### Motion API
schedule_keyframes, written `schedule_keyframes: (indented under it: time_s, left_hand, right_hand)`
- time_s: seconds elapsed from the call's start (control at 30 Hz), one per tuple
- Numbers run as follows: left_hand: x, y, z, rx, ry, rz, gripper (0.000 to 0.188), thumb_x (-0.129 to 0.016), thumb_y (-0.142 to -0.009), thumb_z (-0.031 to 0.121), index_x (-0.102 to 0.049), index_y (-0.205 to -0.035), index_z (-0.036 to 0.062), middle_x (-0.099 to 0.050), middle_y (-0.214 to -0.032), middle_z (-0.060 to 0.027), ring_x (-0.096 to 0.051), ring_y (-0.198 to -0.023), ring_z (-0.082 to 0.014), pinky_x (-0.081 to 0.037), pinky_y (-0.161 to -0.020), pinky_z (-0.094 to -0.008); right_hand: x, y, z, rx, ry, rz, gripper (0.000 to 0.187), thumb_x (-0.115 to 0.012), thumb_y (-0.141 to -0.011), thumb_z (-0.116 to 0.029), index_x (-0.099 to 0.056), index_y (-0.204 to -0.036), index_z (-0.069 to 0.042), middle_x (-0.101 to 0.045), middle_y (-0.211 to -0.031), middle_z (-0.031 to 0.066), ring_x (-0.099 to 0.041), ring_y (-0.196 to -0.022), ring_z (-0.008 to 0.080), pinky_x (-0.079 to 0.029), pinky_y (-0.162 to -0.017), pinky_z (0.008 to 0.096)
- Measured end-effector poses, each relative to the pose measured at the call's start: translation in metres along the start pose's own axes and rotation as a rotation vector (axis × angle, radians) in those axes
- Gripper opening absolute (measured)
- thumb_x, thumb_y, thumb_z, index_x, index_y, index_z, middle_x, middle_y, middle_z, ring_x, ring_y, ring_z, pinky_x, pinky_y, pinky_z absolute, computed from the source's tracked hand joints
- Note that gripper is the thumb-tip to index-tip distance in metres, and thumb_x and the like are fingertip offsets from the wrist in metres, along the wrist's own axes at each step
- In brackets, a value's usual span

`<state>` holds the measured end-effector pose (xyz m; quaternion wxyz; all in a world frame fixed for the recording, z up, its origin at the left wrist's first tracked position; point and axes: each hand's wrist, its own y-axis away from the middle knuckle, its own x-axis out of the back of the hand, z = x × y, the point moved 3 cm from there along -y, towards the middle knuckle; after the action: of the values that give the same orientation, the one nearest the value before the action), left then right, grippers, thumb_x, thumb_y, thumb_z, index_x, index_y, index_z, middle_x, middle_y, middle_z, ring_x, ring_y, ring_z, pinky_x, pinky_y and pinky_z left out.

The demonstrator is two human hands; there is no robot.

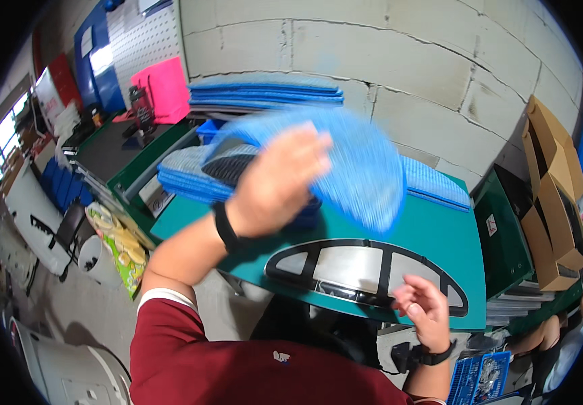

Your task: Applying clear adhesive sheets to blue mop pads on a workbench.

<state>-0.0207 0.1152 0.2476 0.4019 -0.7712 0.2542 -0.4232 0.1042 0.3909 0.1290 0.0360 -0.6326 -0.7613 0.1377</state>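
Observation:
My left hand (281, 179) is raised over the table, closed on a blue half-moon cloth pad (366, 165) with fine stripes. The pad is smeared by motion, and its dark underside shows near my wrist. Lying on the green tabletop is a half-moon plate (349, 265) with a black frame and silver-grey panels. My right hand (423, 307) is at the plate's right end, fingers apart and slightly curled, with nothing seen in them. Whether it touches the plate I cannot tell.
Stacks of blue pads stand at the table's back (264, 94), left (187, 179) and back right (433, 182). An opened cardboard box (551, 196) is on the right. A blue crate (477, 378) is at the lower right, near another person's arm (541, 337). A block wall rises behind.

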Motion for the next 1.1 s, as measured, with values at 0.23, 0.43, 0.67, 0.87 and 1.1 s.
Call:
schedule_keyframes:
  time_s: [0.23, 0.43, 0.67, 0.87, 1.1]
  left_hand:
    - [-0.050, 0.084, 0.113, 0.228, 0.531, -0.514, 0.044, -0.063, -0.071, 0.004, -0.050, -0.113, -0.0005, -0.047, -0.122, -0.0189, -0.045, -0.115, -0.0348, -0.043, -0.091, -0.0392]
    - [-0.015, 0.185, 0.061, 1.234, 0.692, 0.459, 0.047, -0.054, -0.077, -0.001, -0.040, -0.121, 0.0011, -0.041, -0.126, -0.0119, -0.051, -0.102, -0.0206, -0.045, -0.081, -0.0282]
    - [-0.005, 0.307, -0.059, 2.051, 1.161, 1.209, 0.065, -0.068, -0.078, 0.032, -0.032, -0.123, 0.0026, -0.043, -0.122, -0.0171, -0.053, -0.099, -0.0319, -0.047, -0.080, -0.0422]
    - [-0.014, 0.265, -0.075, 1.683, 0.998, 0.878, 0.020, -0.059, -0.085, 0.016, -0.052, -0.101, 0.0059, -0.059, -0.092, -0.0061, -0.060, -0.073, -0.0146, -0.048, -0.052, -0.0227]
    - [-0.014, 0.185, -0.017, 1.541, 1.155, 0.589, 0.027, -0.057, -0.086, 0.014, -0.048, -0.109, 0.0033, -0.059, -0.092, -0.0038, -0.056, -0.069, -0.0091, -0.043, -0.049, -0.0189]
  right_hand:
    - [-0.054, -0.015, 0.052, -0.292, -0.628, -0.182, 0.056, -0.056, -0.087, -0.028, -0.031, -0.127, 0.003, -0.052, -0.112, 0.0199, -0.062, -0.087, 0.0322, -0.054, -0.051, 0.0238]
    - [-0.046, -0.015, 0.048, -0.280, -0.287, -0.074, 0.036, -0.054, -0.086, -0.013, -0.043, -0.112, 0.008, -0.059, -0.097, 0.0186, -0.065, -0.074, 0.0261, -0.053, -0.048, 0.0244]
    - [-0.040, -0.013, 0.034, -0.219, -0.123, -0.079, 0.038, -0.055, -0.086, -0.021, -0.045, -0.109, 0.007, -0.062, -0.087, 0.0170, -0.064, -0.068, 0.0207, -0.051, -0.052, 0.0234]
    - [-0.003, -0.007, 0.011, -0.086, 0.028, 0.018, 0.029, -0.053, -0.087, -0.018, -0.049, -0.105, 0.004, -0.063, -0.078, 0.0110, -0.060, -0.065, 0.0128, -0.047, -0.055, 0.0224]
    - [0.102, 0.041, -0.021, 0.280, 0.199, 0.690, 0.020, -0.054, -0.087, -0.014, -0.051, -0.103, -0.002, -0.058, -0.079, 0.0032, -0.051, -0.060, 0.0083, -0.041, -0.051, 0.0206]
